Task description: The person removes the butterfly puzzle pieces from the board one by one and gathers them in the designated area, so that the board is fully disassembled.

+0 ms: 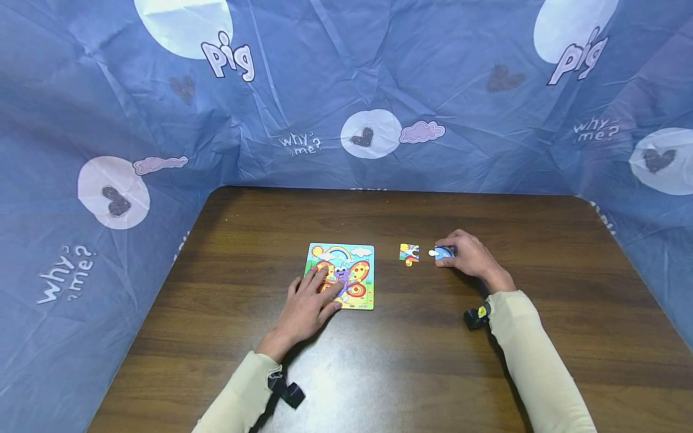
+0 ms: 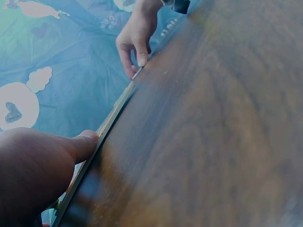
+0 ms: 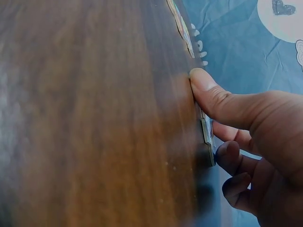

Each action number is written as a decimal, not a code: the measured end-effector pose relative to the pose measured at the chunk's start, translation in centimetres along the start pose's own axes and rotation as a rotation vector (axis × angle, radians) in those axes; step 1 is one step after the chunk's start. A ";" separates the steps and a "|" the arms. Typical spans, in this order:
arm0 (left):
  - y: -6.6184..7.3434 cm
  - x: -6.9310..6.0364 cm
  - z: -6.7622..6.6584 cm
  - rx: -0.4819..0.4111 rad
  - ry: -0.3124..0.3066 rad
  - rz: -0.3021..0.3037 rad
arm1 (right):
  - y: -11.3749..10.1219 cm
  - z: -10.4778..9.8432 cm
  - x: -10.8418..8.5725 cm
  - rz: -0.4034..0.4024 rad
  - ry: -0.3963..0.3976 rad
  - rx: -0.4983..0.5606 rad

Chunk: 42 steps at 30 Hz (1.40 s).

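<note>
A butterfly puzzle board [image 1: 360, 255], with a sun and rainbow along its top, lies flat on the table. My left hand [image 1: 305, 308] rests on its lower left part with fingers spread, covering some of the picture. In the left wrist view, the thumb [image 2: 85, 145] touches the board's edge. To the right, my right hand [image 1: 472, 255] pinches a blue jigsaw piece [image 1: 445, 252] between thumb and fingers, low at the tabletop. Between the board and this piece lies a loose jigsaw piece [image 1: 407, 251] with yellow, red and blue on it.
The brown wooden table [image 1: 400, 361] reaches back to a blue printed cloth [image 1: 303, 90], which hangs behind and at both sides. A black wrist camera [image 1: 292, 394] sits at the left cuff and another black camera [image 1: 475, 319] at the right cuff.
</note>
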State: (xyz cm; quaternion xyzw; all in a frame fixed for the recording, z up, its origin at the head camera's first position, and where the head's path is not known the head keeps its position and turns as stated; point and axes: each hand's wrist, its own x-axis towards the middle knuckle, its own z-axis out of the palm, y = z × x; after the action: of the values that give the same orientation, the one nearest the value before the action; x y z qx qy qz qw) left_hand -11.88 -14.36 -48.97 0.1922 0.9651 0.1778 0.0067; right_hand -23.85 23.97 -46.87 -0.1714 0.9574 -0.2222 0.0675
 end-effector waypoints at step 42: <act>0.0 -0.1 0.0 0.004 -0.004 -0.010 | -3.1 -0.2 1.3 -0.046 0.074 0.087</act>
State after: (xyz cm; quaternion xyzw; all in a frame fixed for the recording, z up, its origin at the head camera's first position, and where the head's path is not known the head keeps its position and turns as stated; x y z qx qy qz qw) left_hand -11.81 -14.38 -49.00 0.1880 0.9663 0.1756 0.0091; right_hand -24.17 20.94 -45.37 -0.1821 0.9444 -0.2715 0.0346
